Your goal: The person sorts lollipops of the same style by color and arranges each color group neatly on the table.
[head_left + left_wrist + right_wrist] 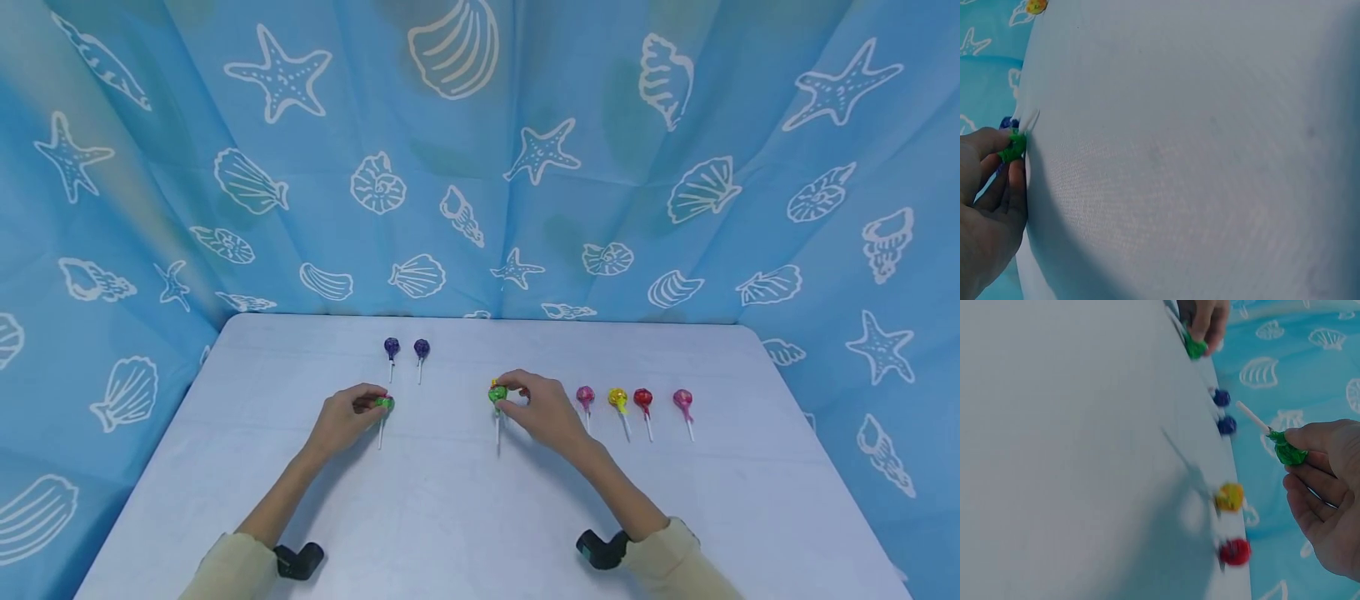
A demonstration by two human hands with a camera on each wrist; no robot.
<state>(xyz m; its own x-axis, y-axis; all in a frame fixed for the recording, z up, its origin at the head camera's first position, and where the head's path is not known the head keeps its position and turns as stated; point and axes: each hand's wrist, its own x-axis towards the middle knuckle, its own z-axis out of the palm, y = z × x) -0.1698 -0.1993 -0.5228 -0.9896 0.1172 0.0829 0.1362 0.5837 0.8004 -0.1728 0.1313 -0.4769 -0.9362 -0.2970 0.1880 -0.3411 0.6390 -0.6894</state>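
My left hand (341, 421) pinches a green lollipop (385, 402) by its wrapped head, low over the table, its white stick toward me. In the left wrist view the green wrapper (1015, 147) shows between thumb and fingers. My right hand (546, 410) holds another green lollipop (497, 393) between thumb and fingertips. The right wrist view shows this lollipop (1290, 450) raised, its stick's shadow on the tabletop. Beyond the right hand lie a yellow lollipop (1230, 497) and a red lollipop (1235, 551), mostly hidden by that hand in the head view.
Two purple lollipops (407, 348) lie behind the left hand. Right of the right hand, a row holds a pink lollipop (586, 396), a yellow one (618, 398), a red one (642, 398) and another pink one (682, 400). A blue shell-print curtain (480, 208) hangs behind the white table (450, 517).
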